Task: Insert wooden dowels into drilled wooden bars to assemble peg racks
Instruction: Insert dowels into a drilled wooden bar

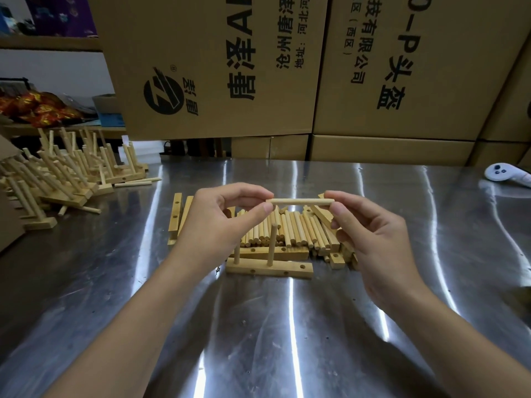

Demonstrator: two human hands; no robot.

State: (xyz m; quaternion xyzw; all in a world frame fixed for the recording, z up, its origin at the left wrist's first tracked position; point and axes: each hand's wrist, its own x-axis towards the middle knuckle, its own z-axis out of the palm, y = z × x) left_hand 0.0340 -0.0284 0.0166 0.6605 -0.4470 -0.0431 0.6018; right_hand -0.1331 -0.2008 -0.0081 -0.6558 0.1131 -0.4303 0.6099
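Our fingertips (267, 208) pinch one dowel (300, 201) at both ends. The left hand (221, 216) holds its left end between thumb and first finger. The right hand (370, 237) holds its right end the same way. The other fingers curl loosely and hold nothing.

The dowel lies flat in the air, pointing from left to right. It is above the pile of loose dowels (290, 228).

The bar (270, 268) lies on the metal table (287, 340), below the dowel and closer to us. It runs left to right too. Two pegs (272, 244) stand up in it already. One empty hole (302, 266) shows on top near its right end.

That hole is on the right hand's side. We think the dowel must tip up on its end, then come down and toward us to go in.

Finished racks (71, 173) are heaped far off to the left.
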